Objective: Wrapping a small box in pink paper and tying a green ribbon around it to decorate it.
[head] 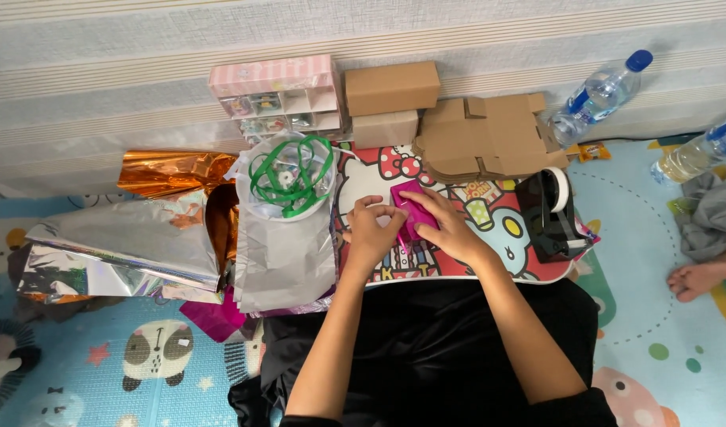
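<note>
A small box wrapped in shiny magenta paper (409,202) lies on a cartoon-printed lap table (363,178). My left hand (371,233) presses against its left side with curled fingers. My right hand (446,225) lies over its right part, fingers flat on the wrapping. Both hands touch the box. The lower part of the box is hidden by my fingers.
A black tape dispenser (551,213) stands right of my hands. Flat and folded cardboard boxes (481,134) sit behind, beside a pink drawer organiser (280,95). A white bucket with green ribbon (288,178), silver and orange foil sheets (133,245) lie left. Two bottles (600,95) and someone's bare foot (699,278) are right.
</note>
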